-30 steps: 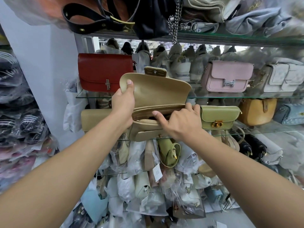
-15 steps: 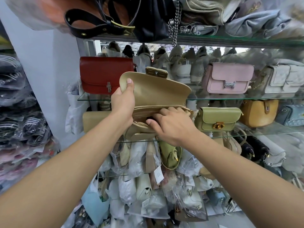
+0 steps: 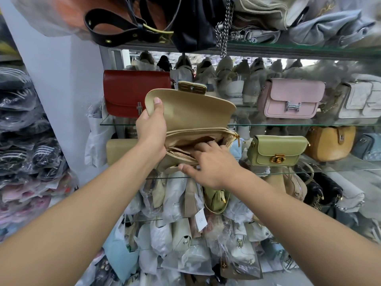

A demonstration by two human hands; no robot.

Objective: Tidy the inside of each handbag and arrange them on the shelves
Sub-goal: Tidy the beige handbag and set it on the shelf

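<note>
One view, head camera.

1. Beige handbag (image 3: 191, 112): centre of frame, in front of the glass shelves (image 3: 309, 124). Flap raised, main compartment unzipped, zip pull (image 3: 238, 140) hanging at the bag's 3 o'clock end. I cannot tell whether the base rests on the lower shelf edge.
2. Left hand (image 3: 151, 129): at the bag's 9 o'clock, clamped on the flap's edge with the thumb on the lining side, propping it up.
3. Right hand (image 3: 208, 164): at the bag's 5 o'clock, fingers reaching into the compartment, thumb outside under the front wall. The fingertips are hidden, so I cannot tell whether they hold anything.
4. Neighbours: red bag (image 3: 132, 91) at 10 o'clock, pink bag (image 3: 292, 98) at 2 o'clock, green bag (image 3: 276, 149) at 3 o'clock.

Likely risks:
- The flap could drop onto the working fingers if the left grip slackens.
- The bag could tip forward off the single hold as the right hand pushes inside.
- The lining could snag on the zip teeth.
- The green bag could be nudged off its shelf when the beige one is set down beside it.
</note>
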